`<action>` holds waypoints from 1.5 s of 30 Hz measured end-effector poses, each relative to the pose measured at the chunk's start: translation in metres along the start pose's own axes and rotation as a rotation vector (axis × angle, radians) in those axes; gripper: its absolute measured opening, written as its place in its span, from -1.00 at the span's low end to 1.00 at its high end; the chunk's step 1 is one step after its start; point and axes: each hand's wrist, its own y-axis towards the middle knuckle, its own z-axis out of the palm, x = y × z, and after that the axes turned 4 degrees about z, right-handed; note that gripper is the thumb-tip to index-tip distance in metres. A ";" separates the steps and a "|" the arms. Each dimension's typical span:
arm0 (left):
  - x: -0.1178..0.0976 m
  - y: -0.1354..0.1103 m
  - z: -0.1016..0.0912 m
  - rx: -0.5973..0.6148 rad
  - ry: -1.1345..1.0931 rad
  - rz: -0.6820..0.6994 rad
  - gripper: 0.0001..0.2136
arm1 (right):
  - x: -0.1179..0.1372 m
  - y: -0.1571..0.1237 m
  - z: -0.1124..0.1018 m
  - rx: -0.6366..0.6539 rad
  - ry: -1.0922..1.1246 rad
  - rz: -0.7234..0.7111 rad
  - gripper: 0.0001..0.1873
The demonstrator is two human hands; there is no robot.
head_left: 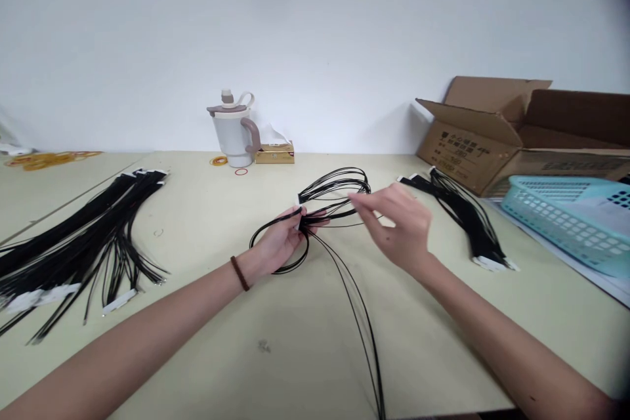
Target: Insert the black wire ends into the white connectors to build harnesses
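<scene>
Near the middle of the table, my left hand (281,241) is closed around a black wire harness (339,177) at its white connector (298,210). The harness wires bend into loops on both sides of that hand, and a few loose strands hang toward the table's front edge. My right hand (398,223) is raised at the right side of the loops, thumb and forefinger drawn together in a pinch. Its fingertips overlap the looped wires in view; what is between them, if anything, is too small to make out.
Black wire bundles (83,236) with white connectors lie at left, and another bundle (457,216) at right. Behind stand a lidded mug (231,134) and a tissue pack (274,153). An open cardboard box (467,151) and a turquoise basket (566,223) occupy the right side.
</scene>
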 end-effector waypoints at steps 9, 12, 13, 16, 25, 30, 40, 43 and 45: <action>0.004 -0.001 -0.003 0.089 0.002 0.011 -0.95 | -0.003 -0.013 0.012 0.175 -0.144 -0.143 -0.96; 0.004 0.000 -0.003 0.109 0.006 0.028 -0.94 | -0.003 -0.012 0.010 0.184 -0.140 -0.139 -0.96; 0.004 -0.001 -0.003 0.116 0.010 0.036 -0.94 | -0.003 -0.011 0.010 0.186 -0.137 -0.136 -0.96; 0.003 -0.002 -0.002 0.118 0.028 0.048 -0.95 | -0.001 -0.010 0.010 0.187 -0.126 -0.116 -0.95; 0.004 -0.003 -0.002 0.117 0.049 0.057 -0.94 | 0.000 -0.008 0.009 0.191 -0.100 -0.079 -0.94; 0.007 -0.002 -0.003 0.142 0.116 0.117 -0.95 | 0.001 -0.009 0.010 0.179 -0.074 -0.006 -0.90; 0.009 -0.007 0.003 0.187 0.258 0.153 -0.80 | 0.011 -0.018 0.021 0.159 -0.099 0.009 -0.92; 0.009 -0.012 0.006 0.172 0.290 0.137 -0.77 | 0.012 -0.021 0.023 0.183 -0.111 0.008 -0.89; 0.010 -0.014 0.009 0.165 0.288 0.119 -0.79 | 0.013 -0.021 0.023 0.188 -0.107 0.004 -0.87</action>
